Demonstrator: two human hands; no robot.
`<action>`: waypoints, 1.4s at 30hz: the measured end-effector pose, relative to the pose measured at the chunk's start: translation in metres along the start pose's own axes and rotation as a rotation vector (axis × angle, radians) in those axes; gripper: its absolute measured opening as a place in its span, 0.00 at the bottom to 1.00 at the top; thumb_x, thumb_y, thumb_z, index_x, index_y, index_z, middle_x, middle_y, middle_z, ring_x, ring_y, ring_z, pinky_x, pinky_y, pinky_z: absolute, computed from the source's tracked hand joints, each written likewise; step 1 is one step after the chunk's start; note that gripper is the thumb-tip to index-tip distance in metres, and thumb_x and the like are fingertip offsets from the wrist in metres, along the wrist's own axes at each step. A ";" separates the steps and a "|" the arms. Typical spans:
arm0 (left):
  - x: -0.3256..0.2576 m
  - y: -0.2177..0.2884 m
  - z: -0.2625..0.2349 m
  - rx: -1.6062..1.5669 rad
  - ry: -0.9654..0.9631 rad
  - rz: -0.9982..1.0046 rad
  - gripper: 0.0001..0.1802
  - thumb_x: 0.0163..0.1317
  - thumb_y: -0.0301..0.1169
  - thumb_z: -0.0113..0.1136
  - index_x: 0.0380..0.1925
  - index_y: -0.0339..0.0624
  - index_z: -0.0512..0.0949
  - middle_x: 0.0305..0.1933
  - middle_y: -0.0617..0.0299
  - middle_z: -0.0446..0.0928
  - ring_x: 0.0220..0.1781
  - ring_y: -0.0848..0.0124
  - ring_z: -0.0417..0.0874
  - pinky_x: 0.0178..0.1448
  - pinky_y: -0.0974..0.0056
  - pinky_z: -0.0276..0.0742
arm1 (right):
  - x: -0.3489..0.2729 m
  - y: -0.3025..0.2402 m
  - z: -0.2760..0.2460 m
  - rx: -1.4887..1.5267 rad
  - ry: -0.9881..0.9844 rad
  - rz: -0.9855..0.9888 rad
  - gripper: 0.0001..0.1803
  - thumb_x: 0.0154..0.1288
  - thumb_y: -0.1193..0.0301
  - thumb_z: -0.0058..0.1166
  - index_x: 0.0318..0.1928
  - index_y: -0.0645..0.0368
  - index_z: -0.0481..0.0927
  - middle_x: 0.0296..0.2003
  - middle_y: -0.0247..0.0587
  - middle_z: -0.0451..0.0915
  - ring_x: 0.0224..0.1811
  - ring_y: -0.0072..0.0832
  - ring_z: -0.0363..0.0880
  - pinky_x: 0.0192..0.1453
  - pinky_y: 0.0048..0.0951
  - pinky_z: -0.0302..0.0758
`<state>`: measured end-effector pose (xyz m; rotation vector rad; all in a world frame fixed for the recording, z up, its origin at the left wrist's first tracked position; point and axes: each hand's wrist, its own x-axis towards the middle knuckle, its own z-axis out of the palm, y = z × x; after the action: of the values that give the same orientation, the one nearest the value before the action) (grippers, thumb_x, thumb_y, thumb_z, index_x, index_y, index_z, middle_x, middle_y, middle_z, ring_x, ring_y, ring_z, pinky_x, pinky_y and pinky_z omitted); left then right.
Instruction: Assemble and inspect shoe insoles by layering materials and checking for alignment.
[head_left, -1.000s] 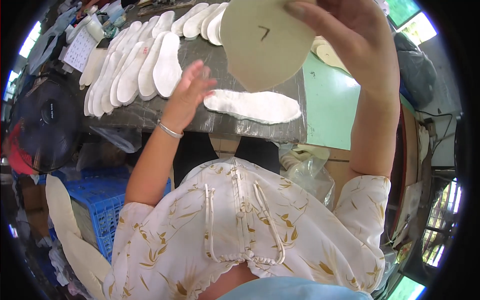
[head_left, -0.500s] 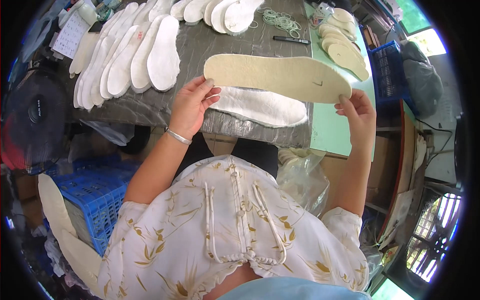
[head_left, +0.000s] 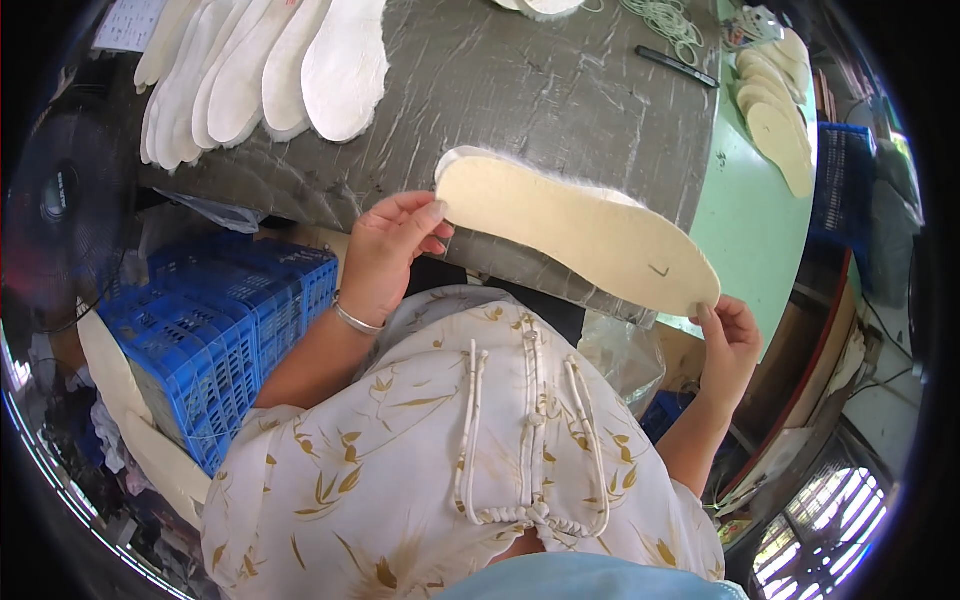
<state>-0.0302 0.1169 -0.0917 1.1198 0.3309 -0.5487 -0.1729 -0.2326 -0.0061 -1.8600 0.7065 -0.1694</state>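
While pinching the heel end of a cream insole (head_left: 575, 232) between left hand (head_left: 385, 255) thumb and fingers, holding it flat over the grey table (head_left: 540, 90) edge. Gripping the toe end with right hand (head_left: 728, 340) fingertips, apparently keeping it level for inspection.

A shoe-making workshop: rows of white insoles (head_left: 270, 70) fan across the grey desk (head_left: 540, 90), tan soles (head_left: 780, 130) stacked right of it, blue crates (head_left: 220, 340) below.

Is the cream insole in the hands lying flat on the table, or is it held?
Held. The left hand grips one end of the cream insole and the right hand the other; whether it touches the grey table underneath, I cannot tell.
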 end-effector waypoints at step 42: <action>0.046 0.005 -0.014 0.564 0.003 0.162 0.06 0.63 0.26 0.65 0.34 0.31 0.82 0.26 0.65 0.82 0.27 0.85 0.75 0.30 0.77 0.70 | 0.023 -0.013 0.009 -0.016 -0.039 0.098 0.05 0.66 0.76 0.61 0.36 0.67 0.81 0.28 0.31 0.75 0.27 0.16 0.69 0.34 0.18 0.66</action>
<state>0.0104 0.1201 -0.1170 1.6748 0.0818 -0.5088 -0.1451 -0.2346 -0.0026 -1.8346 0.7724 -0.0637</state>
